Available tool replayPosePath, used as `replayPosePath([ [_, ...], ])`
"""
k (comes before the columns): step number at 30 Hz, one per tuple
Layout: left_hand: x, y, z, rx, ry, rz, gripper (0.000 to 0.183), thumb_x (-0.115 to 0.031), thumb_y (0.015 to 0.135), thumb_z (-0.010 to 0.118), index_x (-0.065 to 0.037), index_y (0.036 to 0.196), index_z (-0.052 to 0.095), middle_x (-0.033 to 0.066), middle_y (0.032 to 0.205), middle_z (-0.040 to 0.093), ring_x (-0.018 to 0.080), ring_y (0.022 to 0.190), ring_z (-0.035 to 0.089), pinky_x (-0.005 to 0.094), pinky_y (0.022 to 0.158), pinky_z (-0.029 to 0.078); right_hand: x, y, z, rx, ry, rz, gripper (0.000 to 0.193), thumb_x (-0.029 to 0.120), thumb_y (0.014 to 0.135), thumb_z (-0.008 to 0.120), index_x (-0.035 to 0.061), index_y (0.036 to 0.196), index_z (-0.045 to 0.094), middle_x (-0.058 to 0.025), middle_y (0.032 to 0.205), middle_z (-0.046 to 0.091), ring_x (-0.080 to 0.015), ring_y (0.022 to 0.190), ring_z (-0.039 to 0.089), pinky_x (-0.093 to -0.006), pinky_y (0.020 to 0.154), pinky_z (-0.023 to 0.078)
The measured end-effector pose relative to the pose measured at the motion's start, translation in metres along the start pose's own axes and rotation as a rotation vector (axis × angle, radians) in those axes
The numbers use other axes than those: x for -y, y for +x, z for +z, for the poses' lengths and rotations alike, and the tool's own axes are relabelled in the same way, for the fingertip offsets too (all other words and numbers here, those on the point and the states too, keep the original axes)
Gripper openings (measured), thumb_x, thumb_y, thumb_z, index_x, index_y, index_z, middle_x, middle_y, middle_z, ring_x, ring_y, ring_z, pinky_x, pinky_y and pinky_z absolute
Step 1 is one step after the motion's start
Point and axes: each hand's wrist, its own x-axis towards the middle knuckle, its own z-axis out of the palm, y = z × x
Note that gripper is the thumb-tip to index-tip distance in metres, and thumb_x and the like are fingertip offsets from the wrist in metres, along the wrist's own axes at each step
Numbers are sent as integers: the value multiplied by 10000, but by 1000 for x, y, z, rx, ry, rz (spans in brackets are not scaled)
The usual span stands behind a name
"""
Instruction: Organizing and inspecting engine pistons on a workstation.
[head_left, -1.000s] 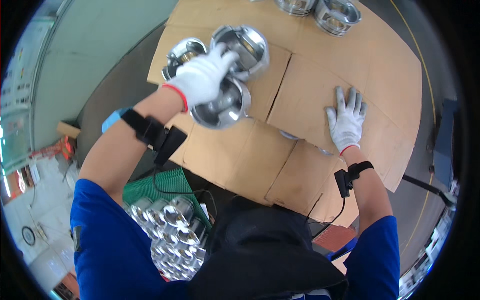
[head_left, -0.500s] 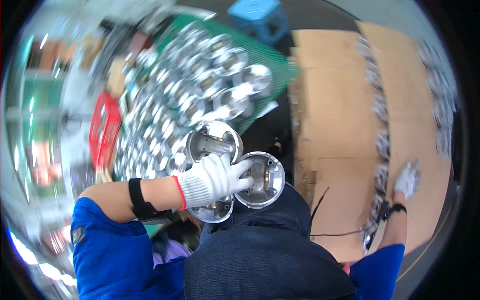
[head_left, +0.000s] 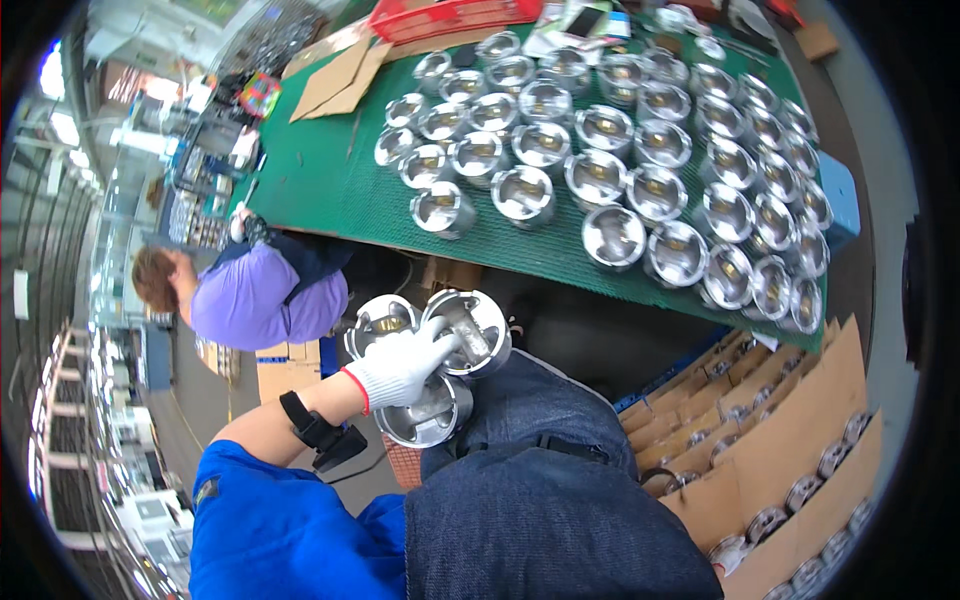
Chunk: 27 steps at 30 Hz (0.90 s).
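left hand [head_left: 402, 370] gripping pistons [head_left: 487, 343], table [head_left: 325, 180] now ahead

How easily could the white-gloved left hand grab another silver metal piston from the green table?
Probably not easily: the left hand holds three silver metal pistons, so it looks full, though the way to the green table looks free.

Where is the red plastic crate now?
In the head view, the red plastic crate is at the top edge, slightly left of centre, beyond the silver round metal pistons on the green table.
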Motion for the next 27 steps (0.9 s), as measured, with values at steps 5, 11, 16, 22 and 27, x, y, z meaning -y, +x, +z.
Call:
replayPosePath([
  [5,101,-9,31,-57,-183,-66,630,-82,734,720,-127,1304,454,170,1338,419,407,980,631,497,786,524,69,8,-19,88,206,-254,618,426,1010,458,51,1490,352,-182,1507,398,-317,1345,428,-375,1115,334],
  [11,243,38,38,-94,-327,-23,663,-102,731,704,-116,1337,434,204,1326,426,429,981,623,485,806,525,147,-136,-32,276,379,-331,520,366,1015,421,78,1449,430,-136,1479,434,-298,1355,381,-455,1101,275],
  [16,344,88,27,-179,-356,-110,639,-87,689,700,-50,1262,418,253,1252,442,453,948,622,497,811,522,167,-259,-38,480,279,-219,513,354,1017,381,106,1465,410,-98,1510,394,-308,1405,304,-534,1142,190],
  [22,439,172,23,-320,-516,-296,748,-147,623,769,-17,1251,383,300,1284,424,456,1049,592,470,878,518,104,-313,-38,387,510,-151,437,222,1008,530,22,1394,483,-118,1336,566,-237,1218,516,-328,1030,397],
  [27,448,233,5,-267,-674,-523,1122,-252,613,830,-2,1503,193,372,1499,206,469,1375,328,424,1116,364,141,-379,-44,427,511,-88,444,226,1006,523,19,1396,480,-124,1341,566,-240,1226,517,-335,1031,400],
])
